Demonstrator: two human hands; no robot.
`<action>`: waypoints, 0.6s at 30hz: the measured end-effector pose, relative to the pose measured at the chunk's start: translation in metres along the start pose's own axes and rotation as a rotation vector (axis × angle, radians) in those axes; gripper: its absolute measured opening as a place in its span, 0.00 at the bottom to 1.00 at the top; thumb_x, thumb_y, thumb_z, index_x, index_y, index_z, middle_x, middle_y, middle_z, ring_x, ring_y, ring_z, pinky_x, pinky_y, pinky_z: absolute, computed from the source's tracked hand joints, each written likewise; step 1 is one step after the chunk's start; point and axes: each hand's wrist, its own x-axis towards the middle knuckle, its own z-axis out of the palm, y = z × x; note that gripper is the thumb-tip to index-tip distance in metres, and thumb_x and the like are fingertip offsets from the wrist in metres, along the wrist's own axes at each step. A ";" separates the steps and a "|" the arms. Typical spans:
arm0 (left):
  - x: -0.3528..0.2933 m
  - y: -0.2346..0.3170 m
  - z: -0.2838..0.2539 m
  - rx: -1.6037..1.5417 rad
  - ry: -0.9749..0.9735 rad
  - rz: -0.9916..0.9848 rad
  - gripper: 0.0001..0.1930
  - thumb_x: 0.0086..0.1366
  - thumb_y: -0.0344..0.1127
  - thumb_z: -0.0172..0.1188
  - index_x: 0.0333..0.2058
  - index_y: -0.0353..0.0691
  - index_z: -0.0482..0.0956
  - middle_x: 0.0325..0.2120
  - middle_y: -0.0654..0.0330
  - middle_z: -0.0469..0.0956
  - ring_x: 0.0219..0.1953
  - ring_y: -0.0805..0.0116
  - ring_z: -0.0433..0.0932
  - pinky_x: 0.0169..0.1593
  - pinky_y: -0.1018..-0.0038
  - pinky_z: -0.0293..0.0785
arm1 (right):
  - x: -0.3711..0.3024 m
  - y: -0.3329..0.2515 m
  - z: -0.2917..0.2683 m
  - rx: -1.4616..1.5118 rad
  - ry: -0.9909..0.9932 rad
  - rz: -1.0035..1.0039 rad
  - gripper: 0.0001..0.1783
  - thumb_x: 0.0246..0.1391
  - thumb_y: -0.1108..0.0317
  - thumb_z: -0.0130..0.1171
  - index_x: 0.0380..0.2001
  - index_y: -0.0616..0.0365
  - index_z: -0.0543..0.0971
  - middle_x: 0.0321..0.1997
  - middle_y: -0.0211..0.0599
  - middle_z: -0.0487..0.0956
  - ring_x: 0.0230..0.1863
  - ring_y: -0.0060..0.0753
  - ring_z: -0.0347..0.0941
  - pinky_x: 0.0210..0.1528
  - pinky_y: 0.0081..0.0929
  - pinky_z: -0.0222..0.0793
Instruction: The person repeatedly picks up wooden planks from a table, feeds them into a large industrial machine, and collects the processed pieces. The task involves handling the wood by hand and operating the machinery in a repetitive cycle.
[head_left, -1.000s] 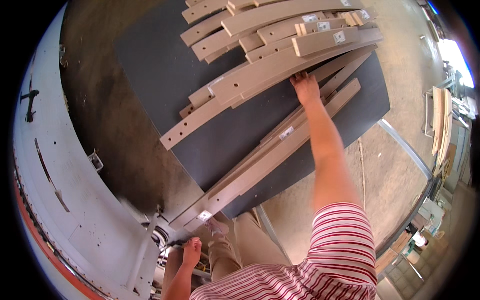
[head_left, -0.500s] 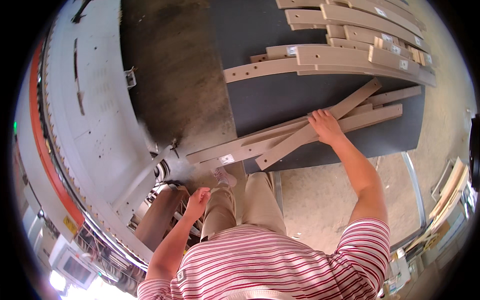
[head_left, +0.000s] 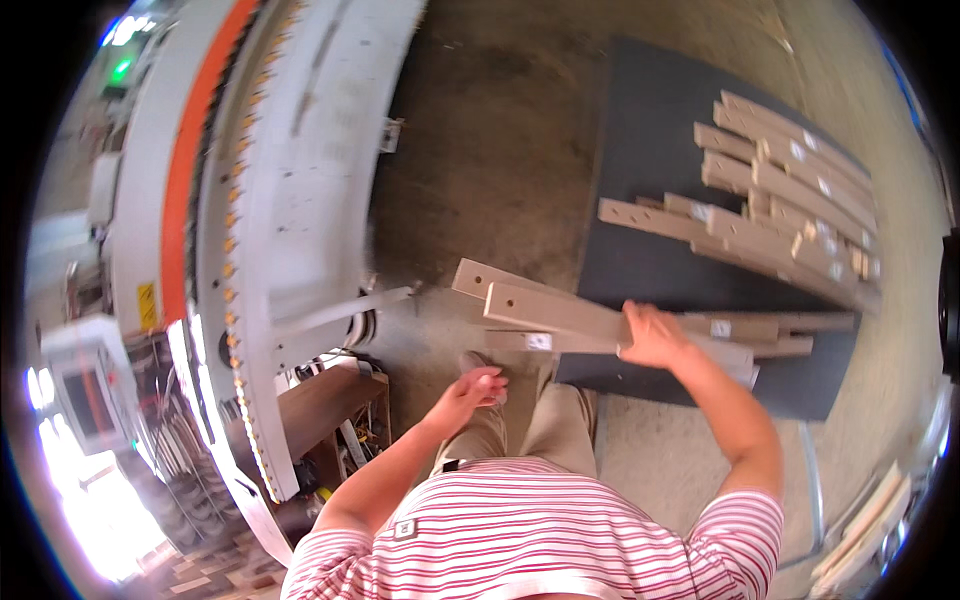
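My right hand [head_left: 655, 336] is closed on a long brown wooden board [head_left: 550, 308] with a hole near its left end. Behind it a second board [head_left: 480, 277] with holes sticks out further left; whether my fingers also hold that one is hidden. Below them lies another board [head_left: 520, 341] with a white label, and more boards [head_left: 780, 325] extend to the right on the dark sheet [head_left: 640, 150]. My left hand [head_left: 468, 396] hangs in front of my body, fingers loosely bent and slightly apart, with nothing in it.
On the dark sheet's far right lies a pile of labelled boards [head_left: 790, 215]. A long white machine [head_left: 320, 200] with an orange stripe [head_left: 190, 170] runs along my left. Beside its near end stands a brown wooden box [head_left: 320, 405]. Light strips [head_left: 865, 530] lie at the lower right.
My view has turned, so the machine and boards sit further right. The board under my right hand lay slanted across the others; now it points left, roughly in line with them. My left hand has risen slightly.
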 end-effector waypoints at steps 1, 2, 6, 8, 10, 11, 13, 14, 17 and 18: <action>-0.004 0.012 0.005 -0.065 -0.038 0.140 0.28 0.76 0.51 0.42 0.64 0.36 0.59 0.58 0.52 0.69 0.61 0.62 0.68 0.63 0.63 0.65 | 0.002 -0.037 -0.009 0.073 0.013 -0.083 0.38 0.36 0.58 0.67 0.52 0.63 0.68 0.44 0.56 0.79 0.47 0.58 0.76 0.48 0.48 0.75; -0.009 0.024 0.008 -0.101 -0.042 0.245 0.31 0.75 0.54 0.41 0.66 0.36 0.55 0.62 0.52 0.64 0.64 0.60 0.64 0.65 0.61 0.61 | 0.003 -0.076 -0.016 0.123 -0.030 -0.102 0.41 0.37 0.55 0.66 0.55 0.64 0.67 0.44 0.56 0.80 0.47 0.58 0.76 0.48 0.48 0.74; -0.047 0.068 -0.002 -0.449 -0.071 0.758 0.34 0.74 0.58 0.38 0.69 0.43 0.47 0.62 0.57 0.62 0.66 0.61 0.60 0.68 0.60 0.55 | 0.006 -0.215 -0.030 0.494 -0.160 -0.296 0.43 0.37 0.51 0.71 0.55 0.62 0.69 0.45 0.56 0.80 0.47 0.57 0.78 0.50 0.44 0.73; -0.082 0.083 -0.026 -0.507 0.011 0.796 0.33 0.74 0.59 0.38 0.68 0.44 0.49 0.59 0.58 0.64 0.64 0.63 0.62 0.67 0.61 0.57 | 0.003 -0.281 -0.030 0.641 -0.123 -0.392 0.41 0.37 0.52 0.73 0.53 0.62 0.70 0.44 0.54 0.81 0.48 0.54 0.79 0.50 0.41 0.72; -0.118 0.090 -0.054 -0.518 0.160 0.804 0.31 0.74 0.58 0.39 0.66 0.43 0.53 0.52 0.59 0.69 0.55 0.66 0.69 0.59 0.64 0.67 | 0.005 -0.335 -0.030 0.636 -0.157 -0.425 0.42 0.37 0.52 0.73 0.54 0.62 0.70 0.44 0.53 0.81 0.48 0.52 0.79 0.51 0.39 0.72; -0.135 0.092 -0.070 -0.519 0.244 0.814 0.30 0.74 0.58 0.39 0.65 0.43 0.55 0.50 0.59 0.70 0.53 0.66 0.71 0.56 0.65 0.69 | 0.003 -0.356 -0.029 0.602 -0.194 -0.425 0.42 0.37 0.51 0.74 0.54 0.62 0.70 0.44 0.53 0.80 0.48 0.51 0.79 0.51 0.38 0.72; -0.159 0.093 -0.100 -0.542 0.400 0.800 0.29 0.74 0.58 0.41 0.62 0.42 0.58 0.47 0.60 0.73 0.47 0.66 0.74 0.50 0.67 0.73 | 0.002 -0.389 -0.023 0.554 -0.275 -0.421 0.43 0.37 0.51 0.74 0.55 0.62 0.70 0.45 0.53 0.80 0.49 0.51 0.79 0.52 0.38 0.71; -0.170 0.094 -0.119 -0.657 0.469 0.831 0.27 0.74 0.59 0.42 0.59 0.43 0.62 0.42 0.61 0.75 0.42 0.68 0.76 0.44 0.69 0.74 | 0.000 -0.404 -0.018 0.537 -0.317 -0.423 0.44 0.36 0.50 0.74 0.55 0.62 0.70 0.45 0.54 0.80 0.49 0.51 0.79 0.53 0.37 0.71; -0.198 0.097 -0.201 -0.882 0.553 0.884 0.32 0.73 0.64 0.35 0.42 0.38 0.73 0.32 0.59 0.76 0.33 0.68 0.75 0.39 0.71 0.72 | -0.011 -0.429 -0.010 0.379 -0.382 -0.390 0.44 0.36 0.47 0.72 0.55 0.60 0.71 0.46 0.56 0.81 0.50 0.53 0.78 0.54 0.38 0.71; -0.208 0.094 -0.233 -0.898 0.640 0.885 0.32 0.73 0.63 0.35 0.42 0.36 0.72 0.33 0.58 0.76 0.33 0.66 0.76 0.40 0.69 0.74 | -0.017 -0.433 -0.012 0.299 -0.394 -0.348 0.44 0.36 0.46 0.71 0.55 0.60 0.71 0.47 0.56 0.81 0.50 0.53 0.78 0.54 0.39 0.71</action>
